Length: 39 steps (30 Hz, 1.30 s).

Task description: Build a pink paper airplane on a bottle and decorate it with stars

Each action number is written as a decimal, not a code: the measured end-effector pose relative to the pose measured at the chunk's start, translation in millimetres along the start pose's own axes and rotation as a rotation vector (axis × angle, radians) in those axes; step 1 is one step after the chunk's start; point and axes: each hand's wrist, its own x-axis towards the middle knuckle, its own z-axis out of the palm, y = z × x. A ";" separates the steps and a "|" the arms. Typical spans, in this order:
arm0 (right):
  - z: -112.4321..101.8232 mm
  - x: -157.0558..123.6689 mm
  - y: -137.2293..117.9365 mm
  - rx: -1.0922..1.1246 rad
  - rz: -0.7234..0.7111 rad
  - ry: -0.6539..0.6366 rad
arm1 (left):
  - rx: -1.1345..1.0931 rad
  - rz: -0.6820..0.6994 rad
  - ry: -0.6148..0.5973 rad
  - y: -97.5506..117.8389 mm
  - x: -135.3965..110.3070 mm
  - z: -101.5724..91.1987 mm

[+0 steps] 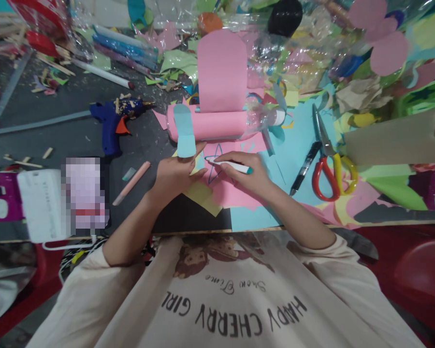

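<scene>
My right hand [247,172] is closed on a white marker with a teal cap [232,166]; its tip rests on a star outline [213,170] drawn on pink paper [235,193]. My left hand [176,174] lies flat on the paper to the left of the star, fingers stretched toward it. Just beyond both hands lies a plastic bottle wrapped in pink paper [217,124], with a light blue strip [185,133] and a tall pink flap [222,67].
Red and yellow scissors [328,159] and a black pen [304,166] lie on blue paper to the right. A blue glue gun [116,121] sits at the left, a pink crayon [131,182] nearer me. Paper scraps, cellophane and markers crowd the far side.
</scene>
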 end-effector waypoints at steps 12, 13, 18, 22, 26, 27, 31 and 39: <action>-4.9 -1.6 -3.7 0.055 0.046 -0.015 | -0.002 0.012 0.006 -3.2 -1.3 1.9; -5.8 -2.0 -4.2 0.049 0.056 -0.019 | -0.008 0.015 0.007 -3.4 -1.3 1.8; -10.4 -3.0 -7.0 0.047 0.093 -0.026 | -0.011 0.002 -0.016 -2.1 -1.3 0.3; -12.7 -2.7 -10.2 0.080 0.132 -0.029 | 0.015 -0.031 -0.036 0.1 -0.6 -0.4; -15.0 -2.3 -13.6 0.083 0.188 -0.051 | 0.053 -0.054 -0.043 1.4 -0.3 -0.4; -15.5 -2.3 -14.2 0.077 0.197 -0.054 | 0.061 -0.053 -0.041 1.5 -0.4 -0.4; -17.3 -2.3 -14.7 0.066 0.217 -0.056 | 0.083 -0.039 -0.013 1.9 -0.1 -0.8; -20.0 -1.6 -14.1 0.084 0.222 -0.073 | 0.072 -0.062 -0.049 1.6 1.3 0.4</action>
